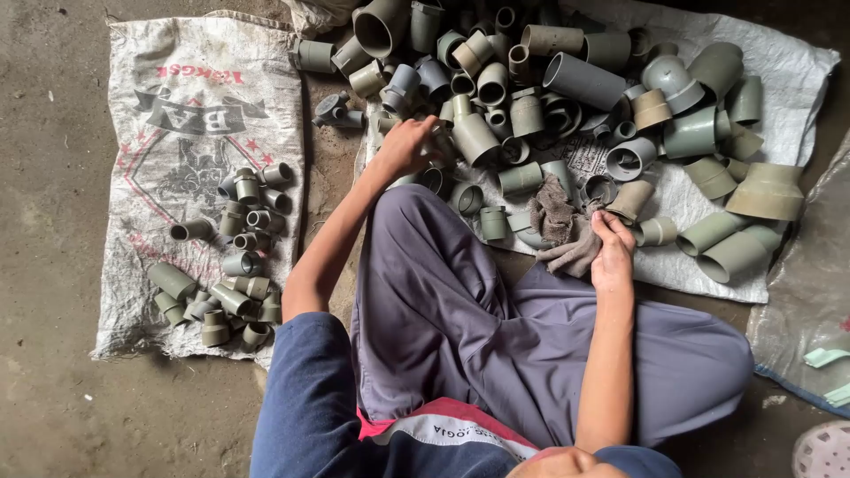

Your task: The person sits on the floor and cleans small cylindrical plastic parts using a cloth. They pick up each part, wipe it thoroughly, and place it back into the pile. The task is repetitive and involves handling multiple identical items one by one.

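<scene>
I see left hand (405, 146) closed on grey fitting in big pile (567, 88) | right hand (613, 252) gripping brown rag (562, 226) | small fittings (235, 257) set apart on left sack (142, 115)

Left sack: flattened white woven sack (208, 97), red-and-black print, on floor.
Right sack: white woven sack (779, 80), under fittings.

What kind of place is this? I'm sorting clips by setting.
Probably an informal workshop floor: a bare concrete floor, woven sacks as mats, and heaps of grey plastic pipe fittings around a seated person holding a rag.
</scene>
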